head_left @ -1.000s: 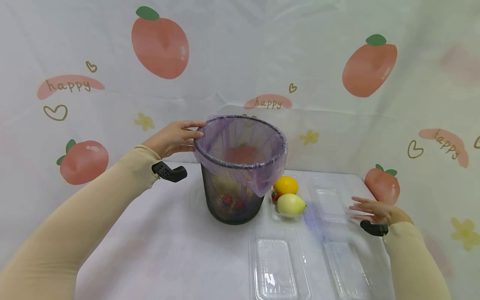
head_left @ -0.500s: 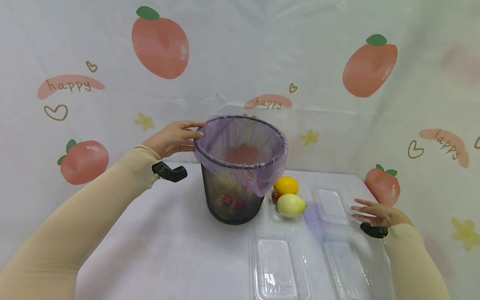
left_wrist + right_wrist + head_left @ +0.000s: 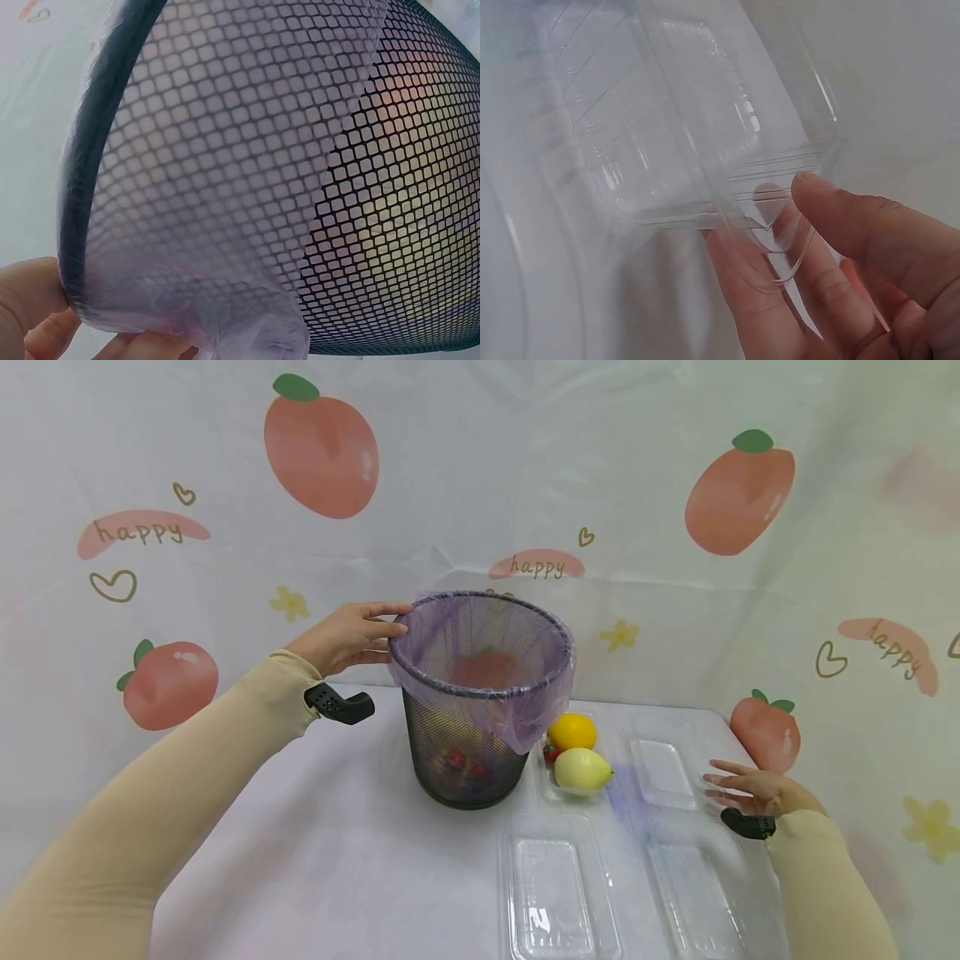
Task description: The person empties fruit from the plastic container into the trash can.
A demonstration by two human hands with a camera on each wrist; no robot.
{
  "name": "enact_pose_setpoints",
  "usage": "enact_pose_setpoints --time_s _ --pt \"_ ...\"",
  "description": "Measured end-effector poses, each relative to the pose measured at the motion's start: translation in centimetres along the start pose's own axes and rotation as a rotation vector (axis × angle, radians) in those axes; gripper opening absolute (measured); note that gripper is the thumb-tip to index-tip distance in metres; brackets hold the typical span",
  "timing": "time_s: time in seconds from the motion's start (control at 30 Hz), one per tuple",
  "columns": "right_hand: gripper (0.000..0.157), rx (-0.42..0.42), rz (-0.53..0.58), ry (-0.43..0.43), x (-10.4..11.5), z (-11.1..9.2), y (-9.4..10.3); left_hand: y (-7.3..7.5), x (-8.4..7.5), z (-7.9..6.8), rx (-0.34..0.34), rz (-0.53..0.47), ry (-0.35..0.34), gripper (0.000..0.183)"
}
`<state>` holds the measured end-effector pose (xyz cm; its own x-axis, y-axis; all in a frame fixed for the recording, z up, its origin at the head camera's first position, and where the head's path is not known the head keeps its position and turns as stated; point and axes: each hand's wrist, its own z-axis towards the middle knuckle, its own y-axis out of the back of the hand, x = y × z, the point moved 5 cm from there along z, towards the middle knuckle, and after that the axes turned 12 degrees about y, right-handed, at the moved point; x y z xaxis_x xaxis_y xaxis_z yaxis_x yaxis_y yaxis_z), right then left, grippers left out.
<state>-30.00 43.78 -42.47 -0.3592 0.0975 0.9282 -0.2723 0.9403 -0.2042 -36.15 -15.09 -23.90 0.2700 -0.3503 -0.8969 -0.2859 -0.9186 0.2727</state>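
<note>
A black mesh wastebasket stands on the table, its rim wrapped in a thin purple plastic liner. My left hand grips the rim on its left side, and the liner lies under the fingers. In the left wrist view, the thumb and fingers meet the lined rim. Farther right, my right hand pinches the end of a clear plastic container, thumb above and fingers below. Through the mesh show reddish pieces low in the wastebasket.
Right of the wastebasket, a yellow fruit, a strawberry and a pale yellow-green fruit sit in a clear container. Two more clear containers lie nearer, one front centre, one front right. A fruit-print cloth hangs behind.
My right hand has dropped very slightly and shifted a touch to the right. The left hand and the wastebasket stay where they were.
</note>
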Motion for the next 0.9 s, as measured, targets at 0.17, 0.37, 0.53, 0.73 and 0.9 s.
enact_pose_setpoints --time_s 0.17,0.37,0.53,0.73,0.9 --pt "0.040 0.013 0.019 0.011 0.0 0.0 0.0 0.0 0.0 0.0 0.005 -0.002 0.000 0.054" --pt "0.037 0.022 -0.050 0.028 -0.1 0.0 0.3 0.0 0.0 0.0 0.006 -0.007 -0.002 0.054" --pt "0.033 -0.030 0.001 0.048 0.1 -0.1 0.4 0.0 0.0 0.0 0.009 -0.012 -0.002 0.054" --pt "0.032 -0.049 0.111 0.086 0.4 -0.3 0.6 -0.1 0.0 -0.1 0.012 -0.013 0.002 0.053" --pt "0.032 -0.056 0.112 0.140 1.0 -0.5 1.1 -0.1 0.0 -0.1 0.013 -0.008 -0.001 0.053"
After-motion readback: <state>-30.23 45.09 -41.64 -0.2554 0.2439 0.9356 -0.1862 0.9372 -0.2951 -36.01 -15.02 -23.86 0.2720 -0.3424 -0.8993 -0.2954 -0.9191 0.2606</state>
